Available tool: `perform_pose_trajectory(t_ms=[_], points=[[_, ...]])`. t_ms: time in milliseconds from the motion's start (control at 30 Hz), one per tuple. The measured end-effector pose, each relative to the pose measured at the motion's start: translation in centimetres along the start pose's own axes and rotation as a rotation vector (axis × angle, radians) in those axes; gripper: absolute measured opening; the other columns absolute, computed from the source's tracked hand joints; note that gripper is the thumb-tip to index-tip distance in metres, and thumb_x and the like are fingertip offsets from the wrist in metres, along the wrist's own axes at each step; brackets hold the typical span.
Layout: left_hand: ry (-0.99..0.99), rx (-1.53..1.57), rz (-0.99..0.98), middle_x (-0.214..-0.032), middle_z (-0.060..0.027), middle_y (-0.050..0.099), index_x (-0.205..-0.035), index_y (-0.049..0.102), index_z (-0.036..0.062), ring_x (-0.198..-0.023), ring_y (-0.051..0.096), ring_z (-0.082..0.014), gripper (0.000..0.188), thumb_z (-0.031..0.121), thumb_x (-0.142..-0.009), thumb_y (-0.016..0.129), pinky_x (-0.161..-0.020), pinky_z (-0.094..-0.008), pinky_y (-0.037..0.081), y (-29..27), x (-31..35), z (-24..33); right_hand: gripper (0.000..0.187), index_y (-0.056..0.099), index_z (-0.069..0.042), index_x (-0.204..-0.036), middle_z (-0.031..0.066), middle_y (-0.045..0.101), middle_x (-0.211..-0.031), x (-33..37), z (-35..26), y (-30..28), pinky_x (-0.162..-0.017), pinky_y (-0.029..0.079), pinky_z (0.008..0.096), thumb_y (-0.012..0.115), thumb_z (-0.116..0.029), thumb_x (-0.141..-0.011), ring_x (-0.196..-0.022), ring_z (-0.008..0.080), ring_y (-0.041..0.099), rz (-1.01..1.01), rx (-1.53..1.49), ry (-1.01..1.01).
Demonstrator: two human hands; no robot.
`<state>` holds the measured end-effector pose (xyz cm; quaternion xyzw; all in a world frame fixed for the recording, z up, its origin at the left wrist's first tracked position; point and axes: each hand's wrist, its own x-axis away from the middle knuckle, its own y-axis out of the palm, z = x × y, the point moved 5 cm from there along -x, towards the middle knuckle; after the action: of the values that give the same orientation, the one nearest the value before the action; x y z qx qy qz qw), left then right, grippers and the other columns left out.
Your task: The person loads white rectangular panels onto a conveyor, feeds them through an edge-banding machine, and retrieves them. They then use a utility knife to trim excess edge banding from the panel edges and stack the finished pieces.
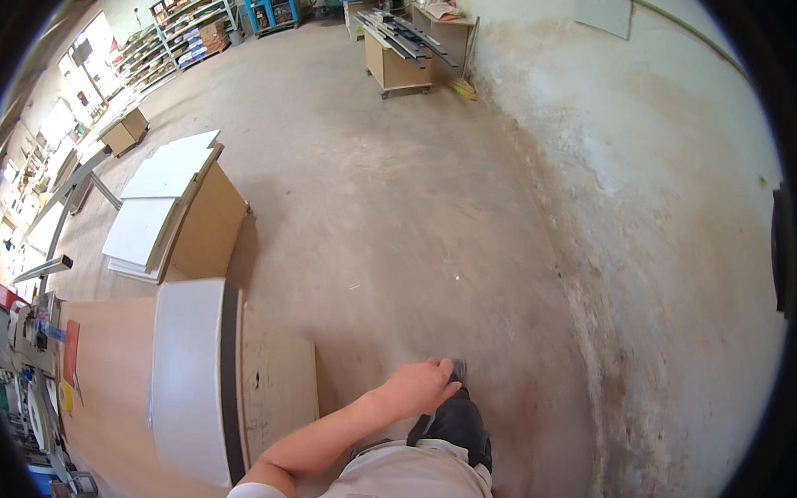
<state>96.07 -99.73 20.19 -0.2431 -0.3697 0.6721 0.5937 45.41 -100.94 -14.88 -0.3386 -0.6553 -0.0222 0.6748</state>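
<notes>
My left hand (421, 384) reaches across in front of my body at the lower middle, its bare forearm coming in from the lower left. The fingers are curled in, and the palm is turned out of sight, so anything inside it is hidden. Just beyond the fingertips shows the dark grey tip of a shoe (459, 370) on the floor. Below the hand are my dark trousers (457, 431) and light shirt (398, 477). A short dark strip (417, 430) shows under the wrist; what it is I cannot tell. My right hand is out of view.
To my left stands a workbench (113, 364) with a pale grey panel (188, 379) along its edge. Beyond it, white boards (156, 205) lie stacked on a wooden cart. A stained wall (670, 239) runs along the right. Dark bars (400, 34) rest on a wheeled cabinet ahead.
</notes>
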Motion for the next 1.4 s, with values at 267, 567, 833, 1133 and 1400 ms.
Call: perform_pose_trajectory(t_ms=[267,567,833,1133,1400], points=[[-0.366,0.017,-0.117,-0.096,-0.0266,0.070,-0.103,0.062,-0.0030,-0.089,0.070,-0.0450,0.038,0.035,-0.098,0.063,-0.075,-0.0535,0.058,-8.3,-20.2,-14.3,0.017,0.076,-0.002,-0.093,0.0153,0.070,-0.073,-13.4,-38.0,-9.3,-0.062,0.054,0.0437,0.063,-0.013,-0.090,-0.065,0.0267,0.069,-0.132,0.316,-0.171],[-0.900,0.111,0.245,-0.096,-0.0245,0.071,-0.107,0.061,-0.0020,-0.091,0.070,-0.0443,0.040,0.037,-0.098,0.062,-0.080,-0.0527,0.057,-24.3,-27.3,-39.2,0.021,0.066,-0.002,-0.099,0.0104,0.067,-0.082,-8.5,-123.5,-23.9,-0.064,0.052,0.0366,0.055,-0.020,-0.097,-0.073,0.0211,0.065,0.362,0.172,-1.098],[-0.827,0.292,0.231,-0.097,-0.0276,0.072,-0.106,0.064,-0.0019,-0.094,0.070,-0.0449,0.039,0.036,-0.097,0.064,-0.081,-0.0531,0.058,-41.9,-38.6,-60.6,0.017,0.064,-0.001,-0.109,0.0098,0.066,-0.096,0.9,-148.5,-0.9,-0.075,0.052,0.0357,0.061,-0.013,-0.096,-0.085,0.0197,0.062,0.265,0.764,-1.515],[-0.946,0.327,0.514,-0.093,-0.0268,0.070,-0.103,0.063,-0.0008,-0.092,0.069,-0.0466,0.045,0.043,-0.098,0.063,-0.078,-0.0544,0.056,-60.8,-42.4,-89.3,0.025,0.067,0.001,-0.109,0.0180,0.070,-0.110,-8.4,-155.1,26.5,-0.089,0.054,0.0457,0.062,-0.019,-0.095,-0.104,0.0322,0.067,-0.258,0.903,-0.455],[-1.717,0.948,0.895,-0.092,-0.0264,0.075,-0.092,0.072,-0.0055,-0.078,0.074,-0.0365,0.077,0.069,-0.095,0.057,-0.070,-0.0481,0.056,-58.7,-25.5,-110.0,0.019,0.072,-0.001,-0.093,0.0162,0.072,-0.094,-2.8,-195.1,45.0,-0.076,0.055,0.0465,0.069,-0.018,-0.086,-0.087,0.0308,0.070,-0.210,1.477,-0.739]])
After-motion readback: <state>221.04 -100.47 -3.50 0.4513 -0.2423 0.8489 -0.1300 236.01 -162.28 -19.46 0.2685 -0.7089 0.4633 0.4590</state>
